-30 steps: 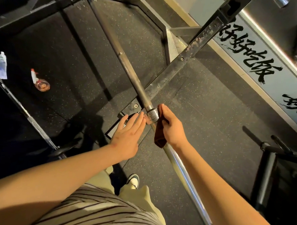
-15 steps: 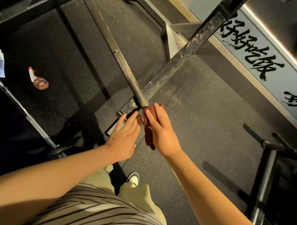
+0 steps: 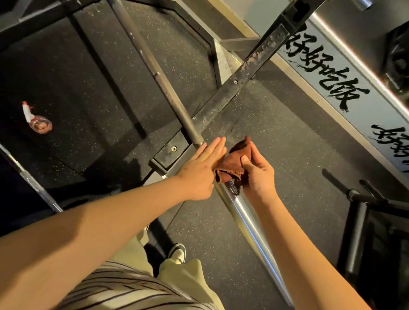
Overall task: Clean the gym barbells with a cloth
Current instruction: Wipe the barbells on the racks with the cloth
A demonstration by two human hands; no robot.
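Head view —
Floor: dark speckled rubber gym matting [image 3: 280, 158] fills most of the frame, with a pale wall panel [image 3: 356, 91] bearing black brush lettering running from 1 o'clock down to 3 o'clock.
Rack: a worn black steel beam [image 3: 239, 86] slants from 1 o'clock toward the centre and ends in a bolted foot plate [image 3: 168, 153] on the floor.
Barbell: the barbell [image 3: 162, 82] runs diagonally from 12 o'clock to 5 o'clock, crossing over the rack beam; its dark shaft lies on the far side of the hands and its shiny sleeve [image 3: 254, 227] on the near side.
Cloth: a reddish-brown cloth [image 3: 231, 167] is bunched over the bar at the centre, where shaft meets sleeve, between the two hands.
Right hand: the right hand [image 3: 259, 173] is closed on the cloth — thumb pressed on top, fingers curled behind it, a corner of fabric sticking up past the fingertips.
Left hand: the left hand [image 3: 200, 171] is flat, fingers straight and together, laid against the bar and the cloth's left edge; it grips nothing.
Spray bottle: a small bottle with a white and red nozzle [image 3: 37, 120] lies on the floor at 9 o'clock, well apart from the bar.
Second bar: another bar [image 3: 26, 177] crosses the left edge at 8 o'clock.
Person: striped shirt, pale trousers and one sneaker [image 3: 177, 253] at 6 o'clock.
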